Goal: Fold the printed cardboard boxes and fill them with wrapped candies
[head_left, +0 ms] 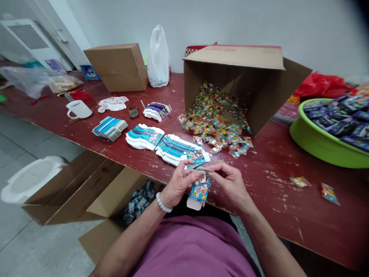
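Observation:
Between my two hands, over the table's front edge, is a small blue printed candy box with a white flap at its lower end. My left hand grips its upper left side, fingers closed, with a bead bracelet on the wrist. At the box's upper end my right hand pinches a flap between thumb and fingers. Just beyond my hands lies a fanned row of flat blue cartons, with a second fanned stack to its left. Wrapped candies spill from a cardboard box lying on its side.
At the right stands a green basin of dark packets, with two loose candy packets in front. A white mug, closed carton and white plastic bag are at left. Below, an open carton holds filled blue boxes beside a white stool.

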`<state>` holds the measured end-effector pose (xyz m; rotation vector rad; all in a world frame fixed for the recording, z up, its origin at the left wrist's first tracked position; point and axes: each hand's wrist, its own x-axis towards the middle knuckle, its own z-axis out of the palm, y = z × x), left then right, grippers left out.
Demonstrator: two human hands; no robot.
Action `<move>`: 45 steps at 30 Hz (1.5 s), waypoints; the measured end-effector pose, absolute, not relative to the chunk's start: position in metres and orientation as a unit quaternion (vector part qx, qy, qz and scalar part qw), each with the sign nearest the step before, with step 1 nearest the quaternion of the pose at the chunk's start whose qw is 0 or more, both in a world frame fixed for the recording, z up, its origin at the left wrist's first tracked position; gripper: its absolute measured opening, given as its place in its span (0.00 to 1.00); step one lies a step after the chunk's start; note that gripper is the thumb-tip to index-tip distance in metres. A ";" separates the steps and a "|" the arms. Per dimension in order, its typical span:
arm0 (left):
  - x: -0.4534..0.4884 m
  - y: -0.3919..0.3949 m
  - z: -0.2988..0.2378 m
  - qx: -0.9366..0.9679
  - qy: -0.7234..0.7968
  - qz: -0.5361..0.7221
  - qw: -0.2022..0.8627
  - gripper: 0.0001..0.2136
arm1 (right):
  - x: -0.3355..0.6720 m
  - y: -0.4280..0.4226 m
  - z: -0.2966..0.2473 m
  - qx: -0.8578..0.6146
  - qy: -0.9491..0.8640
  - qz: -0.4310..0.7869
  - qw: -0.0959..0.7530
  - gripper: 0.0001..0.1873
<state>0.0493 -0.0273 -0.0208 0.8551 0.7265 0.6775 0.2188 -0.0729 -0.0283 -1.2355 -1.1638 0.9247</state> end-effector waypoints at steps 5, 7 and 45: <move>0.048 -0.032 -0.027 0.349 0.311 0.197 0.862 0.25 | 0.216 -0.078 -0.026 -0.537 -0.567 0.358 0.513 0.07; 0.047 -0.032 -0.025 0.370 0.340 0.212 0.839 0.25 | 0.216 -0.078 -0.023 -0.535 -0.579 0.370 0.492 0.09; 0.039 -0.027 -0.033 0.406 0.300 0.246 0.827 0.24 | 0.211 -0.081 -0.024 -0.544 -0.510 0.420 0.517 0.11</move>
